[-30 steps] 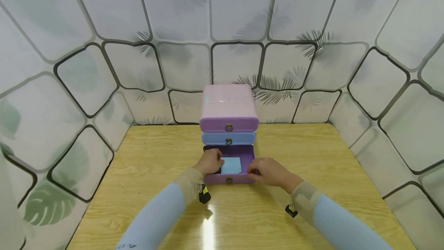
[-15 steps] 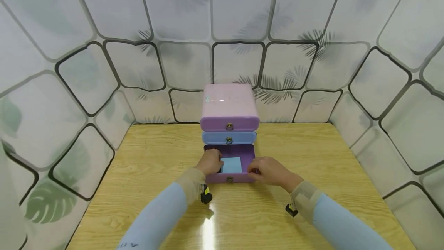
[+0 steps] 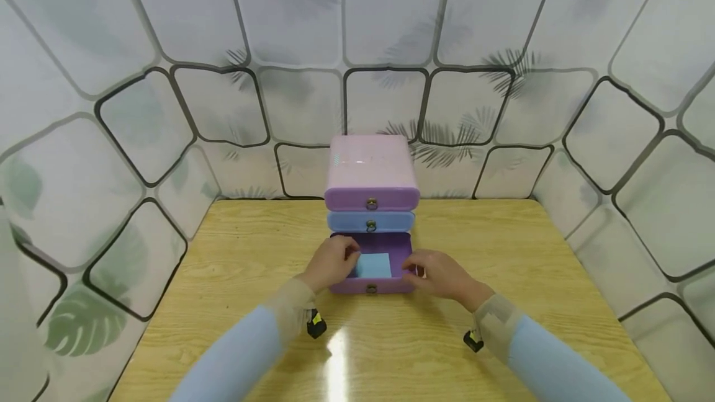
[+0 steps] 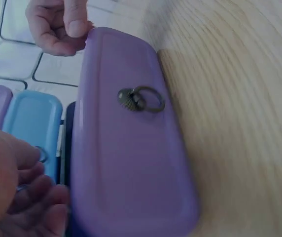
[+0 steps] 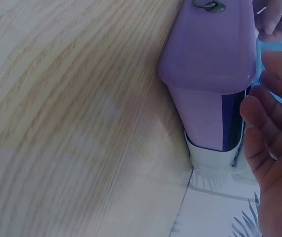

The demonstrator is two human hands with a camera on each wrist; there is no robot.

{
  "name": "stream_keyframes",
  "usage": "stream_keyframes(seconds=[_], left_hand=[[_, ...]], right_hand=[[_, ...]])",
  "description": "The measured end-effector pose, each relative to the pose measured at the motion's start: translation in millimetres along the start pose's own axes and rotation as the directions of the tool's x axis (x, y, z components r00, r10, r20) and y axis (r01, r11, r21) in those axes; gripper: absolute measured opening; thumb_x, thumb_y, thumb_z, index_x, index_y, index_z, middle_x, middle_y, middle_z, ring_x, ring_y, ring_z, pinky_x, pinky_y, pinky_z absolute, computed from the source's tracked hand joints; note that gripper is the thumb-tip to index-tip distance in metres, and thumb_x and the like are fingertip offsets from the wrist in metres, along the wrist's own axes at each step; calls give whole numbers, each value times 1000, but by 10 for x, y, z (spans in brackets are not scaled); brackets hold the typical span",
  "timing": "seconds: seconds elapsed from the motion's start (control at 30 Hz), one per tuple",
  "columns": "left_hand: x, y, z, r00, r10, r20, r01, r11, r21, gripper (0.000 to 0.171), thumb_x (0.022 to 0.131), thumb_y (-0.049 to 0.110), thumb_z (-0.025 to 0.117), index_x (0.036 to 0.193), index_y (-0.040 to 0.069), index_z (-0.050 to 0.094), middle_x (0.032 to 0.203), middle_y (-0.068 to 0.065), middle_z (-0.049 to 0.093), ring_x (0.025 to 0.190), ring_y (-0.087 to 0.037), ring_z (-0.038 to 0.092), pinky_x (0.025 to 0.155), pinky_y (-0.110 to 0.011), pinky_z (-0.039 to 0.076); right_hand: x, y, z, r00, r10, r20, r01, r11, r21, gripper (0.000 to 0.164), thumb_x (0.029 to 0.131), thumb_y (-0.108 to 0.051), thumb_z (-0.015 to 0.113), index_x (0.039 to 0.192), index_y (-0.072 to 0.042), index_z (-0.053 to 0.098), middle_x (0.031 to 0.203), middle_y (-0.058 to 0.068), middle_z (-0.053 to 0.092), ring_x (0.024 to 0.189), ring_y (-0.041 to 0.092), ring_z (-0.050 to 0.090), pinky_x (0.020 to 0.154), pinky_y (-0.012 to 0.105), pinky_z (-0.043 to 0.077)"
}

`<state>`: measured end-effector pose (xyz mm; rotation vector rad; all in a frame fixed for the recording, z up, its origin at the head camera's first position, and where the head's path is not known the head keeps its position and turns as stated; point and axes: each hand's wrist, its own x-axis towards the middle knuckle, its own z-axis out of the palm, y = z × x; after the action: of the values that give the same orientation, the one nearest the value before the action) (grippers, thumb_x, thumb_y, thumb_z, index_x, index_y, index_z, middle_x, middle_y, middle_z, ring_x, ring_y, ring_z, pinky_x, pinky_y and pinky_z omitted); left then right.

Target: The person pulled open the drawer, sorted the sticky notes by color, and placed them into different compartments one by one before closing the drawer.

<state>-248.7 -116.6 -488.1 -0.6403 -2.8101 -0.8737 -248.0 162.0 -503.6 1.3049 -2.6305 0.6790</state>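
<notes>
The bottom purple drawer (image 3: 352,286) is pulled out of a small chest, and a light blue square of paper (image 3: 374,265) lies inside it. My left hand (image 3: 331,263) hovers over the drawer's left side, fingers loosely bent and nothing seen between them. At the drawer's right front corner is my right hand (image 3: 441,273), its fingers relaxed and bent beside the side wall. A brass ring pull (image 4: 141,99) hangs on the drawer front. In the right wrist view, the right fingers (image 5: 259,148) hold nothing.
Above the drawer are a blue drawer (image 3: 349,222) and a purple top drawer (image 3: 346,199), both pushed in, under a pink chest top (image 3: 371,163). The chest stands on a wooden table (image 3: 246,247) against a patterned backdrop (image 3: 301,104).
My left hand has come up and slightly left, off the edge of the blue paper. My right hand has loosened a little at the drawer's corner.
</notes>
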Motion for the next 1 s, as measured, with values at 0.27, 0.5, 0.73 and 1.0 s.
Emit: stream_keyframes(seconds=[0.27, 0.5, 0.73, 1.0], left_hand=[[394, 108, -675, 811, 420, -408, -333, 904, 269, 11, 89, 13, 64, 93, 4, 63, 88, -9, 55, 73, -20, 52, 64, -31, 48], [700, 122, -1033, 785, 460, -416, -343, 881, 326, 28, 86, 26, 69, 98, 2, 61, 92, -9, 52, 82, -25, 49, 74, -38, 44], [795, 49, -1052, 891, 383, -244, -291, 895, 339, 58, 86, 44, 69, 124, 1, 57, 129, -18, 52, 122, -33, 46, 107, -43, 34], [933, 2, -996, 967, 255, -30, -227, 903, 365, 84, 88, 61, 57, 149, 8, 33, 152, -17, 32, 140, -34, 27, 117, -42, 15]], right_hand=[[-38, -41, 18, 999, 5, -39, -5, 1000, -5, 12, 86, -23, 73, 91, -12, 70, 83, -7, 64, 72, 7, 59, 64, 21, 51], [-88, -71, 126, 994, -47, -98, 46, 999, -18, 11, 84, -21, 76, 90, -17, 69, 84, -8, 61, 72, 9, 59, 63, 22, 50], [-77, -88, 146, 993, -62, -103, 60, 998, -25, 11, 84, -24, 76, 90, -17, 70, 85, -4, 62, 71, 10, 57, 63, 23, 49], [-62, -76, 196, 989, -80, -122, 78, 997, -21, 12, 82, -21, 78, 89, -15, 70, 84, -7, 60, 70, 9, 56, 61, 21, 48]])
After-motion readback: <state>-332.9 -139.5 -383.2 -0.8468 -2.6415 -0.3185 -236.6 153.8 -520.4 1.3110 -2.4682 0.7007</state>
